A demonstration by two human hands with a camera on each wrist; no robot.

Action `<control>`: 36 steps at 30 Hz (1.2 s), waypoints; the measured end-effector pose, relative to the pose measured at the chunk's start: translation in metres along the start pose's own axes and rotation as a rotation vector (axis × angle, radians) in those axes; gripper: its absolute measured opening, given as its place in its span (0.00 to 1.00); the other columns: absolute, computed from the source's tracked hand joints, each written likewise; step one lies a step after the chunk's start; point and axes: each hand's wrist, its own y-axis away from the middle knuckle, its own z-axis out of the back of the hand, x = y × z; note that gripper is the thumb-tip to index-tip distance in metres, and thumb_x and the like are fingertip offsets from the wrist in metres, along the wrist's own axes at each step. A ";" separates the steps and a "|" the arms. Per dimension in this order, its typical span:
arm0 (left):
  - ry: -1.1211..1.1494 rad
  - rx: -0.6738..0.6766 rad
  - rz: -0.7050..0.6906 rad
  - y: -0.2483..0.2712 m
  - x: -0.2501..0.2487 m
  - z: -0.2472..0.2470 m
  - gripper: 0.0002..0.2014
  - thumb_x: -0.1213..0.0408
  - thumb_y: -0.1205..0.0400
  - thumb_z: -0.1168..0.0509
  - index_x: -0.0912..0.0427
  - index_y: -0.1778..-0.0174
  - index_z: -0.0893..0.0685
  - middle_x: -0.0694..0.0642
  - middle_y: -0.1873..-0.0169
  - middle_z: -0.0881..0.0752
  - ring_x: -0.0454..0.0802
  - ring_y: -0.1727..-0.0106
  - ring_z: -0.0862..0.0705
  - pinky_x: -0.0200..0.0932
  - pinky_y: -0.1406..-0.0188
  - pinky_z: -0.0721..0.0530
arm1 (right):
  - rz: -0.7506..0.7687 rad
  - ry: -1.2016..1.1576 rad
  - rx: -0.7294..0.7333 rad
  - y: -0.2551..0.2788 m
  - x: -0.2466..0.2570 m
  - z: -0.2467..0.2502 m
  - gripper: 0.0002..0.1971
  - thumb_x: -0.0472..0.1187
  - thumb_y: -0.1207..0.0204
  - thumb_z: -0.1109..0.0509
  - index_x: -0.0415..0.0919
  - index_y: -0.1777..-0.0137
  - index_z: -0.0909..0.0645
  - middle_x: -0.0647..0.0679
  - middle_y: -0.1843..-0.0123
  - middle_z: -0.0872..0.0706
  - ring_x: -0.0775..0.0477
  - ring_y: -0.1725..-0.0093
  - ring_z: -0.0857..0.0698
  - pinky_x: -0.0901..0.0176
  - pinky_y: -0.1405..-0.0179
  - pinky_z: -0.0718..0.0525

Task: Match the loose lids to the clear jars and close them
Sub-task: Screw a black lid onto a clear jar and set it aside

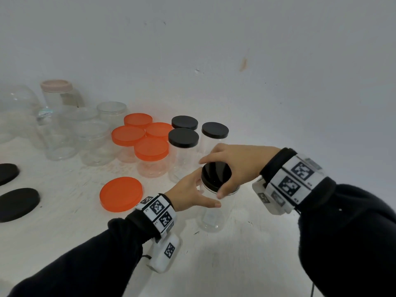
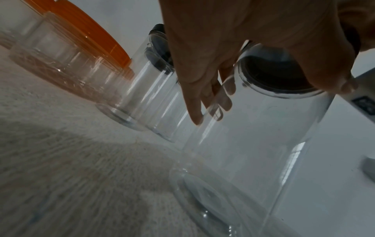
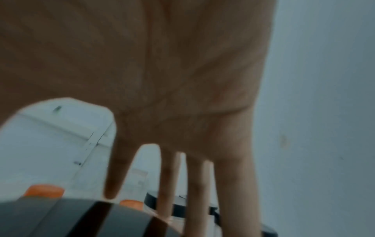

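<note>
White tabletop: upright clear jar in left hand, right hand gripping its black lid.

white table with clear jars, loose orange lid, black lids

Your left hand wraps the clear jar, fingers against its wall, thumb near the black lid on top. Beyond that jar stand two more clear jars, then an orange-lidded jar.
</note>
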 end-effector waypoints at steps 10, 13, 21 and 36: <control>0.025 -0.042 0.012 0.002 0.003 -0.007 0.44 0.53 0.41 0.19 0.46 0.29 0.32 0.41 0.37 0.21 0.37 0.34 0.24 0.42 0.37 0.24 | -0.087 0.014 -0.296 -0.005 0.008 -0.019 0.27 0.67 0.36 0.29 0.45 0.49 0.23 0.52 0.62 0.24 0.49 0.60 0.21 0.60 0.65 0.23; 0.010 -0.042 0.020 0.002 0.002 -0.007 0.42 0.57 0.38 0.19 0.43 0.31 0.33 0.40 0.38 0.21 0.36 0.35 0.24 0.38 0.41 0.26 | -0.141 0.089 -0.311 -0.003 0.012 -0.022 0.30 0.71 0.34 0.34 0.44 0.48 0.25 0.52 0.62 0.24 0.48 0.60 0.21 0.58 0.63 0.23; -0.070 -0.060 -0.010 0.002 0.001 -0.006 0.42 0.59 0.36 0.19 0.46 0.29 0.34 0.38 0.37 0.23 0.35 0.33 0.25 0.28 0.36 0.28 | 0.090 -0.117 -0.033 0.005 -0.003 -0.004 0.35 0.47 0.37 0.19 0.60 0.30 0.28 0.53 0.41 0.25 0.50 0.41 0.24 0.53 0.42 0.19; -0.054 -0.067 -0.013 0.004 -0.001 -0.008 0.42 0.59 0.36 0.19 0.42 0.30 0.35 0.36 0.38 0.23 0.31 0.34 0.26 0.23 0.42 0.26 | 0.115 -0.095 -0.019 0.007 -0.002 -0.003 0.34 0.46 0.36 0.21 0.59 0.29 0.28 0.53 0.38 0.26 0.49 0.39 0.25 0.52 0.39 0.20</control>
